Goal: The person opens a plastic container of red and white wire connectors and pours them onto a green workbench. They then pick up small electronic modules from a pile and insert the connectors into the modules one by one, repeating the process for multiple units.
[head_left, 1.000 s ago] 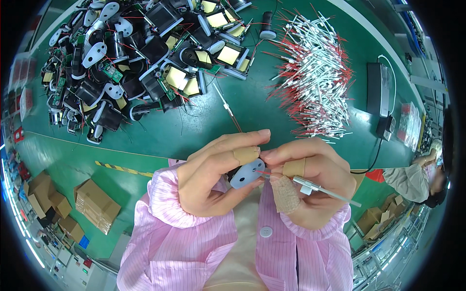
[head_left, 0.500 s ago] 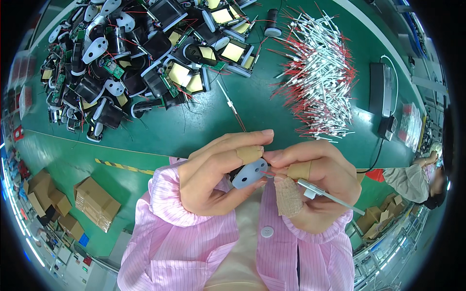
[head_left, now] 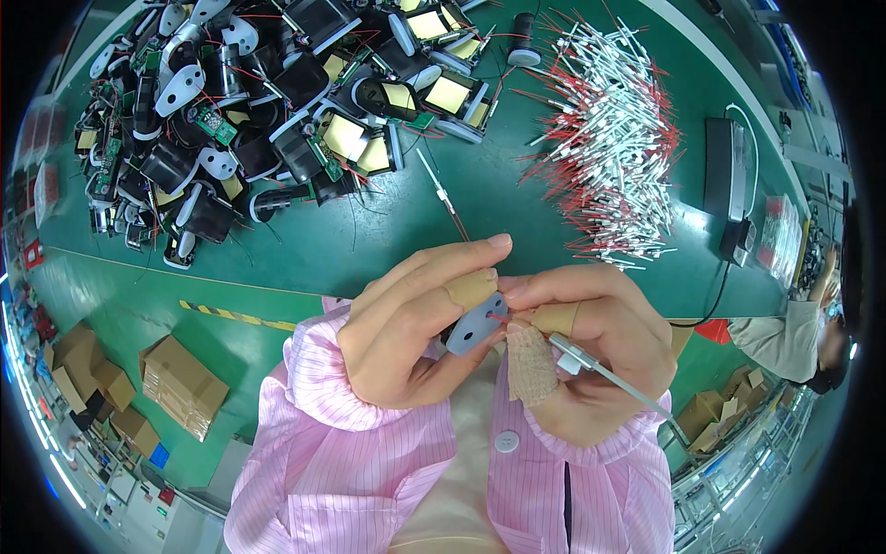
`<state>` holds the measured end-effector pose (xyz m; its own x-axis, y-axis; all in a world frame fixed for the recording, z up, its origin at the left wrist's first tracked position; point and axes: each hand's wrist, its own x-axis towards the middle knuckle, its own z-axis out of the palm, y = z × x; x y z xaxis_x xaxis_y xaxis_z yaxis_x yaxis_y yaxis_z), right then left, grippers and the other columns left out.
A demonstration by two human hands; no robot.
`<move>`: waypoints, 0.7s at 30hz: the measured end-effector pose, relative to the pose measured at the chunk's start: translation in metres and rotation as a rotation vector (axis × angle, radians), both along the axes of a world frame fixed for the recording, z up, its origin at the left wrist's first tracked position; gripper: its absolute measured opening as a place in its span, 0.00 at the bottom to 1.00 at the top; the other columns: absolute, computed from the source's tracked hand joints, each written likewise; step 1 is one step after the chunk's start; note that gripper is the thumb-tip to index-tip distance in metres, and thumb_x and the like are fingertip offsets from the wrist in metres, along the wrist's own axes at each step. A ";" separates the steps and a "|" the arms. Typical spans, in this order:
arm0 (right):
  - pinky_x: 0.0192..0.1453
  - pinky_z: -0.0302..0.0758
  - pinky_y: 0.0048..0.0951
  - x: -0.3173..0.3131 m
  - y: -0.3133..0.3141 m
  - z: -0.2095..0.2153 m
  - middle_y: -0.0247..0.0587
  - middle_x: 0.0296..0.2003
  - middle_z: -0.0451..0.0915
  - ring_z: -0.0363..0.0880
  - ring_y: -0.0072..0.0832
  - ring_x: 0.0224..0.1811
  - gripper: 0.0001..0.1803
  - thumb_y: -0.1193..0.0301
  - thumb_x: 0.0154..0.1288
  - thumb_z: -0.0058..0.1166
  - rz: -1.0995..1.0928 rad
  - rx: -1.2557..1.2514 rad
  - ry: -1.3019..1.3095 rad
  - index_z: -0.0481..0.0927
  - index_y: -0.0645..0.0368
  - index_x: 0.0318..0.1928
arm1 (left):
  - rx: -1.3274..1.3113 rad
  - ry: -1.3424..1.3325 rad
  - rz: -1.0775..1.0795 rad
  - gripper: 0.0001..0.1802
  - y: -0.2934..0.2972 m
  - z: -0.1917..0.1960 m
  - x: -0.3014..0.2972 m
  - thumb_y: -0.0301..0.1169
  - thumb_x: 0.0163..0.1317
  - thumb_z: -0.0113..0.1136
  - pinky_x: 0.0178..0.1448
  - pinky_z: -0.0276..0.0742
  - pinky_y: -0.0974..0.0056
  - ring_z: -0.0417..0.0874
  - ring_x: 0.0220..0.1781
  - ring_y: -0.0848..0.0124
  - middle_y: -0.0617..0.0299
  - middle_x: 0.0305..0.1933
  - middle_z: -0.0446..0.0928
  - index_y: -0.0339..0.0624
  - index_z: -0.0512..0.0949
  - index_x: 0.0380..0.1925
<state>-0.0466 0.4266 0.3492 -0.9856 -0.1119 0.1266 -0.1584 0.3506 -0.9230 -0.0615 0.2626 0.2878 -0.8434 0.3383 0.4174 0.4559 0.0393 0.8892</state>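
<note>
Near the table's front edge, my left hand (head_left: 392,342) is closed round a small black housing, with its grey oval end cap (head_left: 472,334) turned toward my right hand. Dark holes show in the cap. My right hand (head_left: 614,346), finger and thumb wrapped in tan tape, pinches a wire lead; its white connector and pale sleeve (head_left: 604,371) stick out below the fingers. A short red wire end (head_left: 496,318) shows at a hole in the cap. Whether it passes inside cannot be made out. Most of the housing is hidden by my left fingers.
A heap of black housings (head_left: 300,83) with circuit boards covers the table's left. Red-and-white wire leads (head_left: 609,138) are piled on the right; one lead (head_left: 442,196) lies apart. A black power box (head_left: 724,168) stands farther right. Cardboard boxes (head_left: 185,388) and another person's sleeve (head_left: 755,346) appear beyond.
My right hand has moved slightly left, closer to the grey cap, carrying the lead. The cap has turned a little in my left hand, standing steeper.
</note>
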 end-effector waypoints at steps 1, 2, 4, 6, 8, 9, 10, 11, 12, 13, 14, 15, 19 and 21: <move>0.41 0.83 0.28 0.000 0.000 0.001 0.51 0.36 0.79 0.85 0.34 0.38 0.05 0.86 0.52 0.60 -0.002 0.026 -0.002 0.79 0.70 0.32 | 0.000 0.011 -0.002 0.24 0.000 0.000 0.000 0.17 0.53 0.65 0.48 0.82 0.55 0.82 0.50 0.47 0.30 0.51 0.74 0.29 0.68 0.49; 0.42 0.83 0.28 0.001 -0.001 0.003 0.51 0.36 0.79 0.84 0.35 0.38 0.05 0.87 0.52 0.60 -0.017 0.021 -0.016 0.79 0.70 0.32 | 0.001 0.022 -0.004 0.24 0.000 -0.001 -0.001 0.17 0.53 0.65 0.48 0.82 0.55 0.82 0.50 0.47 0.30 0.51 0.75 0.29 0.68 0.49; 0.42 0.83 0.28 0.002 -0.003 0.004 0.51 0.36 0.79 0.84 0.35 0.38 0.06 0.87 0.52 0.60 -0.040 0.006 -0.044 0.79 0.70 0.32 | -0.010 0.042 0.005 0.24 0.000 -0.001 -0.001 0.17 0.52 0.65 0.48 0.82 0.56 0.82 0.49 0.47 0.31 0.51 0.75 0.29 0.68 0.50; 0.43 0.83 0.28 0.003 -0.006 0.002 0.51 0.36 0.79 0.85 0.35 0.38 0.06 0.87 0.52 0.60 -0.054 0.004 -0.023 0.79 0.70 0.32 | -0.024 0.062 0.014 0.25 0.000 -0.001 -0.001 0.17 0.52 0.66 0.47 0.82 0.57 0.83 0.49 0.48 0.31 0.51 0.75 0.29 0.69 0.50; 0.43 0.82 0.28 0.003 -0.006 0.000 0.52 0.36 0.79 0.85 0.36 0.39 0.05 0.87 0.52 0.60 -0.054 0.009 0.004 0.79 0.70 0.32 | -0.038 0.077 0.033 0.25 0.001 -0.001 -0.001 0.17 0.51 0.66 0.46 0.82 0.57 0.83 0.48 0.48 0.31 0.51 0.75 0.28 0.69 0.50; 0.43 0.82 0.29 0.003 -0.006 -0.001 0.52 0.36 0.79 0.85 0.37 0.38 0.05 0.87 0.52 0.60 -0.042 0.011 0.020 0.79 0.71 0.31 | -0.046 0.084 0.046 0.25 0.001 -0.002 -0.001 0.17 0.51 0.67 0.46 0.82 0.58 0.83 0.48 0.49 0.32 0.50 0.76 0.28 0.69 0.50; 0.43 0.82 0.29 0.003 -0.006 -0.002 0.52 0.36 0.79 0.85 0.38 0.38 0.05 0.87 0.52 0.60 -0.030 0.014 0.036 0.79 0.71 0.31 | -0.055 0.090 0.052 0.26 0.000 -0.001 0.000 0.17 0.51 0.67 0.45 0.82 0.58 0.83 0.47 0.49 0.32 0.50 0.76 0.28 0.69 0.50; 0.43 0.83 0.29 0.003 -0.005 -0.003 0.53 0.36 0.79 0.85 0.38 0.38 0.05 0.86 0.52 0.60 -0.020 -0.007 0.038 0.79 0.71 0.31 | -0.064 0.095 0.059 0.26 0.000 0.000 0.000 0.18 0.51 0.67 0.45 0.82 0.58 0.84 0.47 0.49 0.32 0.50 0.76 0.28 0.69 0.50; 0.43 0.83 0.30 0.002 -0.004 -0.004 0.53 0.36 0.79 0.85 0.39 0.38 0.05 0.86 0.52 0.60 -0.013 -0.028 0.041 0.79 0.71 0.31 | -0.072 0.101 0.063 0.26 0.000 0.000 -0.001 0.18 0.51 0.68 0.45 0.82 0.58 0.84 0.47 0.49 0.32 0.50 0.76 0.28 0.69 0.50; 0.43 0.83 0.30 0.002 -0.003 -0.005 0.54 0.36 0.79 0.85 0.39 0.38 0.05 0.86 0.52 0.61 -0.006 -0.048 0.044 0.79 0.71 0.31 | -0.068 0.114 0.076 0.26 0.001 0.000 0.000 0.18 0.51 0.68 0.44 0.82 0.58 0.84 0.47 0.49 0.33 0.49 0.77 0.29 0.69 0.50; 0.43 0.83 0.30 0.003 -0.003 -0.005 0.54 0.35 0.79 0.85 0.40 0.38 0.05 0.86 0.52 0.60 -0.010 -0.052 0.041 0.79 0.71 0.31 | -0.065 0.127 0.089 0.26 0.002 -0.001 0.000 0.19 0.51 0.68 0.44 0.82 0.58 0.84 0.46 0.49 0.33 0.49 0.77 0.29 0.69 0.49; 0.43 0.83 0.31 0.003 -0.003 -0.005 0.54 0.35 0.79 0.85 0.40 0.38 0.05 0.86 0.52 0.60 -0.012 -0.056 0.037 0.78 0.71 0.31 | -0.061 0.138 0.103 0.26 0.002 -0.001 0.000 0.19 0.51 0.68 0.44 0.83 0.58 0.84 0.46 0.49 0.33 0.49 0.77 0.29 0.69 0.49; 0.42 0.83 0.31 0.002 -0.003 -0.003 0.55 0.35 0.79 0.85 0.41 0.37 0.06 0.86 0.52 0.60 0.004 -0.070 0.013 0.78 0.71 0.31 | -0.070 0.111 0.086 0.25 0.000 0.001 0.000 0.20 0.52 0.68 0.43 0.83 0.58 0.84 0.45 0.49 0.35 0.49 0.77 0.32 0.69 0.50; 0.43 0.83 0.31 0.003 -0.002 -0.004 0.54 0.35 0.79 0.85 0.41 0.38 0.05 0.86 0.52 0.61 -0.005 -0.076 0.016 0.78 0.71 0.31 | -0.075 0.104 0.085 0.25 0.000 0.001 0.001 0.21 0.52 0.68 0.43 0.83 0.58 0.84 0.45 0.49 0.35 0.49 0.78 0.33 0.69 0.50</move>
<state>-0.0434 0.4241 0.3448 -0.9839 -0.0968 0.1503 -0.1719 0.2801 -0.9445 -0.0605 0.2624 0.2890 -0.8237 0.3011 0.4805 0.5378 0.1464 0.8303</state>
